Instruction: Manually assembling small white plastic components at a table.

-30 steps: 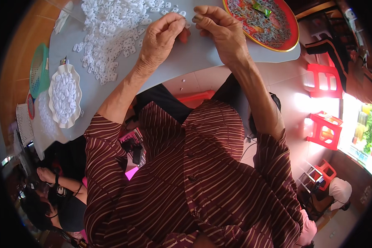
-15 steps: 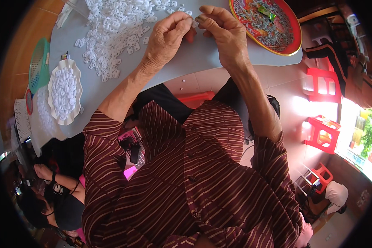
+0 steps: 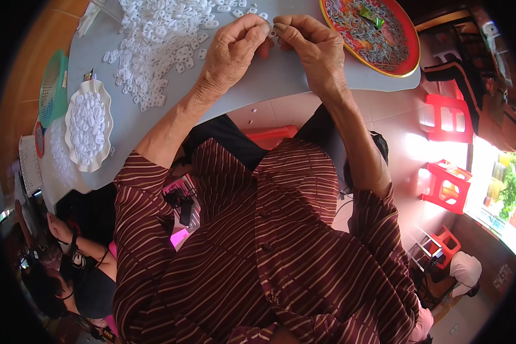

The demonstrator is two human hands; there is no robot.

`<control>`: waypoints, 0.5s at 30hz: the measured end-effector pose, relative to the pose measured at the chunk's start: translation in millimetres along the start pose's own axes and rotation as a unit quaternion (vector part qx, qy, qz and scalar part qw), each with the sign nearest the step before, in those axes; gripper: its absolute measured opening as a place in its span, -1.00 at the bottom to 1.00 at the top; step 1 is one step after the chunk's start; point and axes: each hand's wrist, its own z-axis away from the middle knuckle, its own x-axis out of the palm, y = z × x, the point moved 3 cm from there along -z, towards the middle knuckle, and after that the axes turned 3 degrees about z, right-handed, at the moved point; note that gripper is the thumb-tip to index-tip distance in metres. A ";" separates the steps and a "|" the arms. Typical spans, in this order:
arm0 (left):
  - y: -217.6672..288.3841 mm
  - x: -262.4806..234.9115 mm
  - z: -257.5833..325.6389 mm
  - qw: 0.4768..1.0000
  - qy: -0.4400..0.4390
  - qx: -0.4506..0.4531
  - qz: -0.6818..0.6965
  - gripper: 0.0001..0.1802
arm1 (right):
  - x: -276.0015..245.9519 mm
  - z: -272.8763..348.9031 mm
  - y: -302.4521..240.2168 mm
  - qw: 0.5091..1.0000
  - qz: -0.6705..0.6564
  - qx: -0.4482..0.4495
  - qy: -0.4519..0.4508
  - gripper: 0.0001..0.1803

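Fingers [image 3: 257,35] of the left hand [image 3: 230,53] curled in tight, tips meeting the tips of the right hand [image 3: 311,41] right at the middle, pinched narrow on a tiny white plastic piece [image 3: 272,32] held between both. Barely visible, that piece, mostly hidden by the fingertips. Both hands hovering just above the grey surface [image 3: 269,86], knuckles up, forearms coming in from below.

Just to the left of the left hand, a big loose pile of white plastic pieces [image 3: 160,40] spread over the surface, a few strays near the fingertips. Further left, a scalloped white dish [image 3: 88,125] heaped with more of the same white pieces, well apart from the hands. Beyond that, near the edge, a green mesh basket [image 3: 53,86].

On the right, near the right hand, a round red tray [image 3: 408,53] with a yellow rim, filled with small pale bits and something green on top.

Down below, a dark red striped shirt [image 3: 258,252] filling most of the view. Off to the right on the pink tiled floor, 3 red plastic stools [image 3: 446,184]. Lower left, another person [image 3: 80,269] in dark clothes, low down beside the surface.
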 end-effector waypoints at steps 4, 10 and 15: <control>-5.5 -1.6 -1.1 1.000 -0.017 -0.001 -0.020 -0.76 | -6.5 -4.6 -0.7 0.999 0.008 0.000 -0.033 -0.86; -5.9 1.2 0.0 0.999 -0.005 0.034 -0.011 -0.79 | -4.2 -4.9 -0.1 0.995 0.083 -0.032 -0.041 -0.79; -0.3 0.1 1.7 0.997 0.015 0.067 -0.047 -0.80 | 0.9 1.1 -5.8 0.990 0.133 -0.038 0.015 -0.78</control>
